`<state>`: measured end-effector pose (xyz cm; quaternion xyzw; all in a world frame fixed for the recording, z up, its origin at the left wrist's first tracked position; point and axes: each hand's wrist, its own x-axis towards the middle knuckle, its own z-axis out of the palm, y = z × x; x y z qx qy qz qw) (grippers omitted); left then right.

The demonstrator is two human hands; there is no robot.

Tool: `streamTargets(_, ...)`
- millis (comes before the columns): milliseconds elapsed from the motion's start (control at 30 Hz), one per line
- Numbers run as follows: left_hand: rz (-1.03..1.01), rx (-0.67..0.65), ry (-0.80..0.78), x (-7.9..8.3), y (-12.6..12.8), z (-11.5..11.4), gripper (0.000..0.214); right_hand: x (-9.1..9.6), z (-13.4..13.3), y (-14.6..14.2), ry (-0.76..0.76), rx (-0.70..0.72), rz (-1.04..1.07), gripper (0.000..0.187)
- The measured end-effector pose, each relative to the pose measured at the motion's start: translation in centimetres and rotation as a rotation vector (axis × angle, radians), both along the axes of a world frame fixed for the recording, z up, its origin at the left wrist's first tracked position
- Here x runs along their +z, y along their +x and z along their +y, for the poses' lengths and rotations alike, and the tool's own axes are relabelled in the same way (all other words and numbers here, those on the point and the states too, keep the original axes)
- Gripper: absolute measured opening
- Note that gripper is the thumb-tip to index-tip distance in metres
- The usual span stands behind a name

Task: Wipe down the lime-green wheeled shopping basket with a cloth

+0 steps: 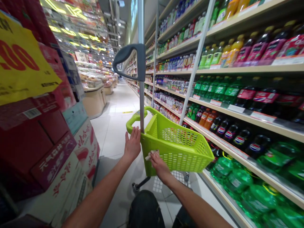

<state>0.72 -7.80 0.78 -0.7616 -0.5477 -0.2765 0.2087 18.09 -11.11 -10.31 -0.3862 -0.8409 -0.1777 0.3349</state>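
Observation:
A lime-green shopping cart [173, 152] stands in front of my knees, its sides pierced with slots and its basket showing nothing inside. My left hand [133, 145] rests by the cart's rear corner, fingers stretched upward beside the metal pole [142, 107] and just under the green handle [132, 123]. With my right hand [160, 164] I press a crumpled pale cloth [152, 154] against the side of the basket. The palm and part of the cloth are hidden. Higher on the pole sits a dark grey loop grip [130, 61].
Drink shelves [239, 110] run along the right, with large green bottles [244, 180] at floor level. Stacked cartons [35, 142] rise close on the left under a yellow price sign [21, 60]. A tiled aisle [118, 95] stretches ahead past a round-cornered display counter [93, 101].

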Motion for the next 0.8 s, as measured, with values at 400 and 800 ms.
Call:
streamTargets(400, 0.025, -0.072, 0.035, -3.0, 2.1, -1.2, 0.059, -1.4, -0.6, 1.9, -0.021, -0.029, 0.009, 0.032)
streamTargets(800, 0.164, -0.178, -0.065, -3.4, 7.0, -1.7, 0.051, -1.1, -0.6, 5.5, -0.041, -0.090, 0.055, 0.037)
